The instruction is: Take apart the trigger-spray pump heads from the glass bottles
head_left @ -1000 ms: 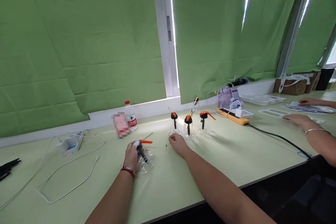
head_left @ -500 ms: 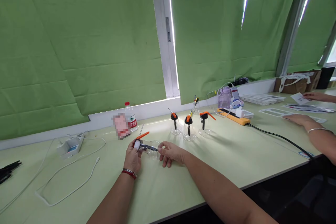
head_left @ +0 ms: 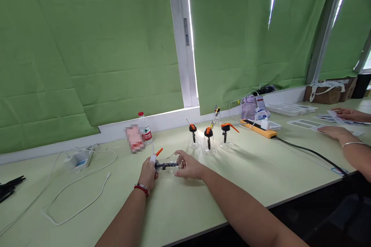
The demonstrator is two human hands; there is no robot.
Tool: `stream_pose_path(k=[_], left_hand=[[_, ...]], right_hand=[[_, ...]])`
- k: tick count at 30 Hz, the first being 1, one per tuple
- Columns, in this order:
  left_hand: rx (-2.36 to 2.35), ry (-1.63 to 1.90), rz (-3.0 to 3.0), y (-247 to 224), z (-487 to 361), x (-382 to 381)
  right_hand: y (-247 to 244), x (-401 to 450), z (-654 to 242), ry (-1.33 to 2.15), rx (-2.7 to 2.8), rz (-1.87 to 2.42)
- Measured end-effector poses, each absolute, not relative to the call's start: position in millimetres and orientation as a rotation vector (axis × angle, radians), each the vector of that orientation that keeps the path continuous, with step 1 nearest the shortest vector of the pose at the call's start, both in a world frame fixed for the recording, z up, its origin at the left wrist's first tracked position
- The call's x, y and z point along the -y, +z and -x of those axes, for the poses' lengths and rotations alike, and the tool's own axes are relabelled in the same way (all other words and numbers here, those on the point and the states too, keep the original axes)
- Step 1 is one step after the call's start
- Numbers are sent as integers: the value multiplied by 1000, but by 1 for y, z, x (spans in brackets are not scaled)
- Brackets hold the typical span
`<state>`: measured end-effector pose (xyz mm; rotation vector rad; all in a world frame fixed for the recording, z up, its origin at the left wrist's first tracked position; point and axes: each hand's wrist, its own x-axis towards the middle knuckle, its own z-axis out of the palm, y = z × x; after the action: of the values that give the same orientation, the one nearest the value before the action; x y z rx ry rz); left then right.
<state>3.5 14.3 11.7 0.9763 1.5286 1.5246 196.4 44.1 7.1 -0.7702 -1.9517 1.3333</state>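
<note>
My left hand (head_left: 147, 173) is closed around the top end of a clear vessel (head_left: 171, 160) with a black stem inside, an orange lever and a thin metal rod. The vessel lies on its side, above the table. My right hand (head_left: 189, 166) curls round its wide end, thumb and fingers on opposite sides. The orange lever (head_left: 159, 151) sticks up past my left hand, whose grip hides the vessel's cap. Behind stand similar vessels with black caps: a left one (head_left: 194, 137), a middle one (head_left: 209, 142) and a right one (head_left: 226, 137), each with some orange on top.
A water bottle (head_left: 147, 133) stands near the wall. White cables (head_left: 78, 197) and a white charging box (head_left: 77, 161) lie left. Right are an orange power strip (head_left: 259, 129), a purple bottle (head_left: 248, 108) and paper stacks (head_left: 291, 109). A co-worker's hands (head_left: 337, 133) handle papers at far right.
My right hand has gone from touching near the stem's end to gripping the vessel's wide end. The vessel has turned, and its lever now points more upward. The co-worker's card has moved lower.
</note>
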Motion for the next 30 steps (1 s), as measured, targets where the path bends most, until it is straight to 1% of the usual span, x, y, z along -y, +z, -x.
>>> stream_pose_path(k=[3, 5, 7, 10, 12, 14, 17, 19, 21, 24, 26, 28, 30], left_hand=[[-1538, 1499, -916, 12, -4, -16], [-1515, 1535, -905, 11, -2, -16], [-1484, 1586, -904, 11, -1, -16], [-1482, 1610, -932, 12, -1, -14], [-1486, 1582, -969, 13, -2, -13], [-1487, 1556, -980, 12, -2, -12], [-1493, 1557, -935, 11, -1, -13], [-1475, 1590, -915, 11, 1, -14], [-1454, 1625, -919, 11, 1, -13], [-1445, 1621, -961, 12, -1, -12], [-1448, 1601, -987, 13, -2, -11], [-1452, 1597, -983, 12, -2, -11], [-1448, 1605, -944, 11, 0, -13]], right_hand=[[11, -39, -197, 951, 2083, 705], [10, -38, -195, 898, 2064, 654], [7, -40, -193, 1044, 1978, 651], [2, -45, -193, 1447, 1845, 713], [2, -46, -194, 1585, 1836, 758], [4, -45, -195, 1471, 1898, 762], [8, -41, -196, 1052, 2017, 619], [9, -39, -194, 920, 2024, 534], [7, -41, -193, 1050, 1947, 548], [3, -44, -191, 1433, 1813, 635], [3, -44, -192, 1525, 1829, 670], [6, -41, -193, 1369, 1913, 675], [11, -37, -194, 1080, 2003, 620]])
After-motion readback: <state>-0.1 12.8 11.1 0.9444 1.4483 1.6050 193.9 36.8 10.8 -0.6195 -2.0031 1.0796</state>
